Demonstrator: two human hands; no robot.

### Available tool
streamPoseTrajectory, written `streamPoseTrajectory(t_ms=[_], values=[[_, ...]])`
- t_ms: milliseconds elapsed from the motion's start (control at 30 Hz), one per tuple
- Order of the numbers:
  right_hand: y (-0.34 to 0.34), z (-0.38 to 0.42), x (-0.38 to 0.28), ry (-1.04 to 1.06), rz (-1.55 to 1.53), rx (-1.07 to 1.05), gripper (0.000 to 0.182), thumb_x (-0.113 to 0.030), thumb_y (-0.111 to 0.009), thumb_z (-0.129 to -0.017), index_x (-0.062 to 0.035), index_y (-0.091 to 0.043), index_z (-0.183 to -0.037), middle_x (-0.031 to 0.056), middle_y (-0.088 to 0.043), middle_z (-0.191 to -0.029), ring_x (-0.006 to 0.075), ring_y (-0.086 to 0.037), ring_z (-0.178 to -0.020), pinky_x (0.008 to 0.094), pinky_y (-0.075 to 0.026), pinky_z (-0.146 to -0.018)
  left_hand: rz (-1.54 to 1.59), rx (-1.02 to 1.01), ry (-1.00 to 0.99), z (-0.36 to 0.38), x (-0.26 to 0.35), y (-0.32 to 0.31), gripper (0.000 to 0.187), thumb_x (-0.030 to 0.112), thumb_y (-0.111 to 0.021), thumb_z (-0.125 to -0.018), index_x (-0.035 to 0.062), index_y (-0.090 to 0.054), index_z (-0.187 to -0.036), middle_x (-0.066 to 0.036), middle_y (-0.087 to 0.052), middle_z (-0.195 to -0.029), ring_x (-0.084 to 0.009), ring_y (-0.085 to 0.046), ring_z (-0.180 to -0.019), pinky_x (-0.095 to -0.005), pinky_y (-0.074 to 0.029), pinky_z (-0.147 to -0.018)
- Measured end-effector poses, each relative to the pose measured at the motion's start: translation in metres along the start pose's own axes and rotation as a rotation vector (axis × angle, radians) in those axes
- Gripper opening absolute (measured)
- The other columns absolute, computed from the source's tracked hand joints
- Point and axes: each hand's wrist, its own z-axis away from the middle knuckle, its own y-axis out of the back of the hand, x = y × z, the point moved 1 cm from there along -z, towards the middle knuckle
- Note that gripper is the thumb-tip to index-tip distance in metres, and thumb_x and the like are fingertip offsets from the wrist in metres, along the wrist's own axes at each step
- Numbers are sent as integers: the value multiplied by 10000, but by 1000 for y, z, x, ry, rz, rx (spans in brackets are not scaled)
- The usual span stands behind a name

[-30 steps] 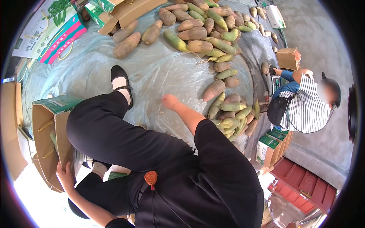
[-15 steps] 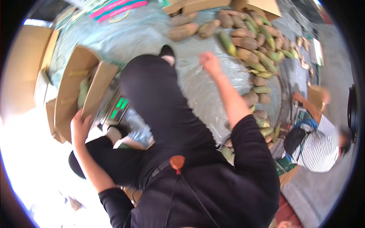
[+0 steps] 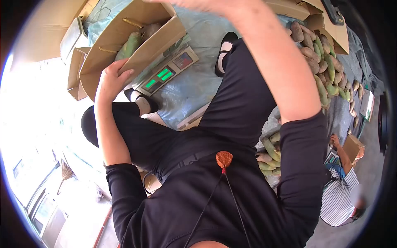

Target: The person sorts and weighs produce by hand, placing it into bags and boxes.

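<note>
My left hand [image 3: 111,80] grips the near corner of an open cardboard box [image 3: 155,43], thumb on its outer wall. Inside the box lie a long green root vegetable [image 3: 131,44], radish-like, and a brownish one [image 3: 151,30]. The box rests over a digital scale [image 3: 167,74] whose display glows green. At the top edge of the view, my right hand [image 3: 202,3] stretches over the far end of the box. Its fingers are mostly cut off by the frame.
A heap of green and brown root vegetables [image 3: 326,66] lies on plastic sheeting at the right, with more [image 3: 269,151] beside my right leg. Cardboard boxes [image 3: 335,35] stand behind the heap. Another person [image 3: 341,194] in a striped shirt works at the lower right. A broom [image 3: 65,171] stands left.
My right hand has swung from above the sheeting to the far end of the box. My view has turned left, bringing the box and scale nearer the middle. The left hand stays on the box.
</note>
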Motion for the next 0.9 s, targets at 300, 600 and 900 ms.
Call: streamPoseTrajectory(t_ms=[300, 600, 900], values=[[-38, 4, 41, -195, 345, -131, 249, -185, -669, -755, -40, -627, -953, 207, -640, -905, 352, -615, -888, 427, -483, -773, -35, 16, -82, -1, -6, 0, 357, 110, -670, -742, 36, -619, -1088, -174, -632, -990, -322, -612, -906, -353, -470, -794], [-42, -12, 51, -237, 437, -155, 273, -251, -671, -756, -122, -663, -997, 119, -664, -894, 307, -625, -878, 422, -491, -736, -1, -1, -95, -3, -10, -2, 398, 65, -646, -733, 17, -601, -1125, -177, -634, -992, -294, -634, -897, -340, -481, -790], [-48, -14, 51, -234, 412, -193, 280, -238, -659, -751, -116, -646, -1003, 141, -658, -897, 317, -627, -872, 429, -482, -724, -116, 35, -121, 0, 2, -1, 389, 128, -670, -741, 13, -605, -1107, -182, -629, -1025, -320, -614, -934, -355, -470, -823]])
